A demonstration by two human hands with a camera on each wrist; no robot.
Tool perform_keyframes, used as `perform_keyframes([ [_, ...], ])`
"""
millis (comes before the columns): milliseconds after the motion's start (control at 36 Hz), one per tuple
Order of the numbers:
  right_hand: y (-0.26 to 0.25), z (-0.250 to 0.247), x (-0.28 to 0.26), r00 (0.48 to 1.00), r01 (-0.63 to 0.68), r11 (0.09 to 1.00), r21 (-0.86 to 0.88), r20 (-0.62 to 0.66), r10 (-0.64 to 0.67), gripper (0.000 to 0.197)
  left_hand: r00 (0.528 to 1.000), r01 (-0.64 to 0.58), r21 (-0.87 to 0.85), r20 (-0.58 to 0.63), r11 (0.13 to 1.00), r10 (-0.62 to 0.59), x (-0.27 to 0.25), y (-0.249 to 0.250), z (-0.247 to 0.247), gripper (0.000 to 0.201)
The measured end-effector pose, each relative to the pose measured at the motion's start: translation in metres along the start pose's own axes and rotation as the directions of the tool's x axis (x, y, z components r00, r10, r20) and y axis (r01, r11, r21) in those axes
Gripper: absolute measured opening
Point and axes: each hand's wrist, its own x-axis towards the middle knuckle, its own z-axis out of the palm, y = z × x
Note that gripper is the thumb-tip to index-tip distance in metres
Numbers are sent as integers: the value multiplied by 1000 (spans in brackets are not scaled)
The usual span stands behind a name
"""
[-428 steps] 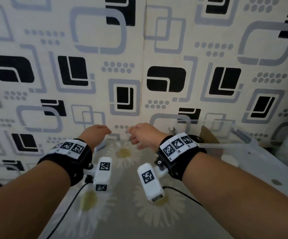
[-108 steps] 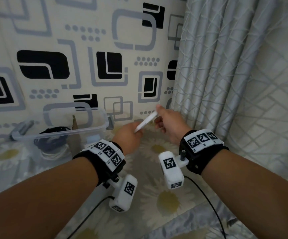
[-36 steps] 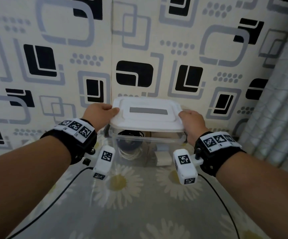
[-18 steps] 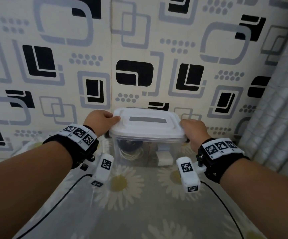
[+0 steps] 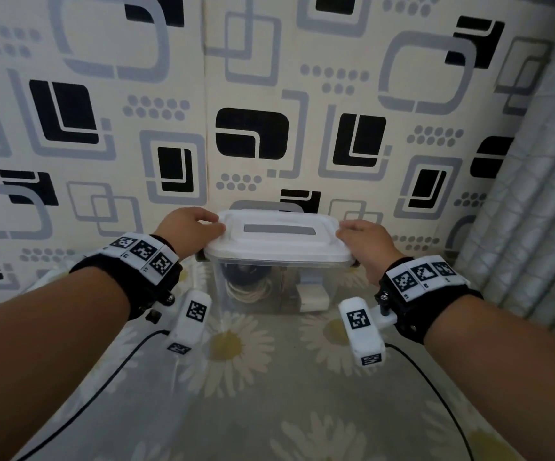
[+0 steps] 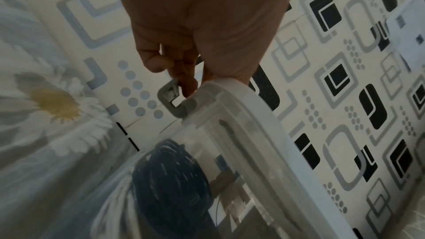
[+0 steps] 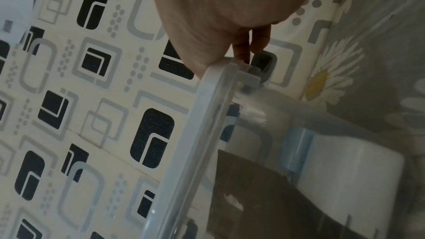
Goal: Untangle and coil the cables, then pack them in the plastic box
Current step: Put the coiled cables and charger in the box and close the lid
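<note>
A clear plastic box (image 5: 223, 294) stands on the flowered cloth against the wall, with its white lid (image 5: 279, 247) lying on top. Through the wall I see a black coiled cable (image 5: 242, 272), a white coiled cable (image 5: 252, 292) and a white charger (image 5: 312, 294). My left hand (image 5: 203, 224) grips the lid's left end. In the left wrist view its fingers curl down at a grey latch (image 6: 177, 104) above the black coil (image 6: 170, 179). My right hand (image 5: 349, 231) grips the lid's right end. There its fingers reach the other grey latch (image 7: 262, 66), and the charger (image 7: 345, 170) shows below.
The patterned wall (image 5: 269, 94) rises right behind the box. A grey curtain (image 5: 535, 194) hangs at the right. Flowered cloth (image 5: 269, 394) covers the surface in front of the box. Thin black camera leads (image 5: 103, 387) trail from both wrists.
The lid, held slightly above the box a second ago, has come down onto its rim. Both hands stay at the lid's ends.
</note>
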Motion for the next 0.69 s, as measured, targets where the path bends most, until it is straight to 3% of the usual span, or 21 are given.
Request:
perform_keyframes([
  [333, 2, -4, -5, 1000, 20, 983, -181, 17, -17, 18, 1000, 1, 41, 21, 999, -2, -4, 0, 1, 37],
  [417, -1, -5, -6, 999, 1, 978, -207, 42, 8, 23, 999, 23, 32, 22, 999, -23, -4, -1, 1, 37],
  [528, -3, -3, -4, 994, -42, 980, -197, 88, 61, 28, 987, 130, -83, 105, 988, -122, -3, -1, 5, 38],
  [694, -3, 0, -5, 975, -169, 979, -116, 125, 183, 25, 967, 246, -258, 134, 934, -218, -7, -5, 9, 54],
])
